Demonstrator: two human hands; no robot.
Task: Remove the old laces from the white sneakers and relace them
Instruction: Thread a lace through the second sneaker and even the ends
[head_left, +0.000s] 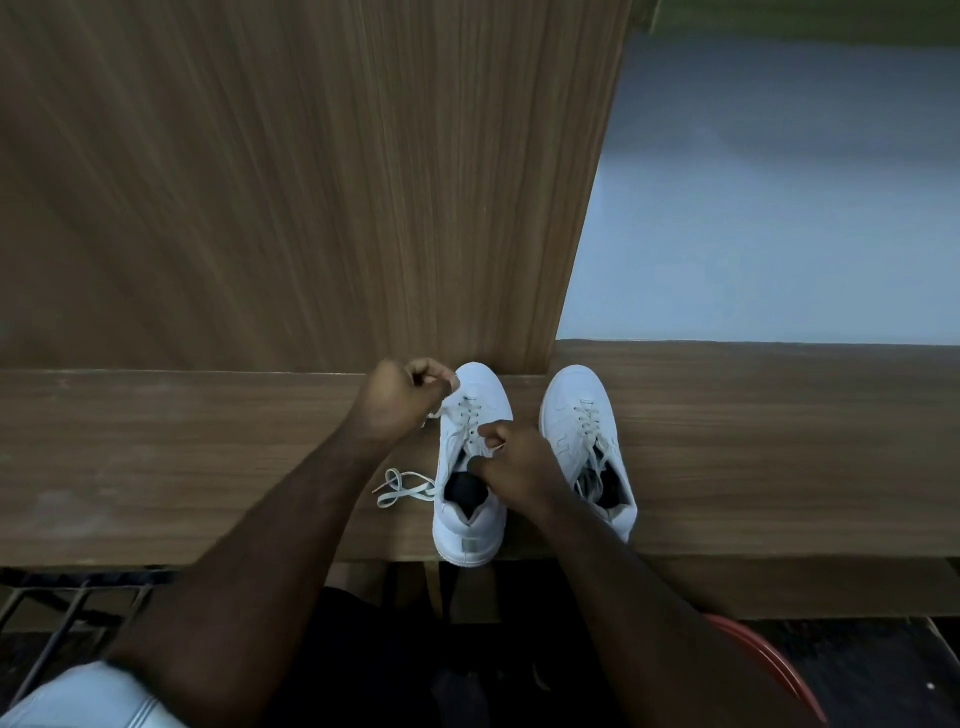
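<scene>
A wooden shelf (182, 467) runs across the view, with a tall wooden panel (291, 182) rising behind it and a pale blue wall (779, 208) behind its right part. Below the shelf's front edge the view is dark and hard to read; a red curved rim (769, 660) and a dark metal grid (67, 608) are both cut off there, and what they belong to cannot be told.

Two white sneakers stand on the shelf, toes toward the panel. The left sneaker (470, 519) sits near the shelf's middle, its heel at the front edge; the right sneaker (576, 410) is just beside it, to its right, its heel end partly hidden by the person's right forearm.

The left hand (400, 400) is at the left sneaker's toe end, on its left side, fingers curled and pinching a strand of lace (434, 414) that leads toward the upper eyelets. The right hand (511, 465) lies over the left sneaker's tongue and right edge, fingers curled tight; it seems to grip the lace there, but the strand itself is mostly hidden under the fingers.

A loose loop of lace (402, 486) lies on the shelf just left of the left sneaker. The right sneaker's own lace (589, 421) is threaded through its eyelets.
</scene>
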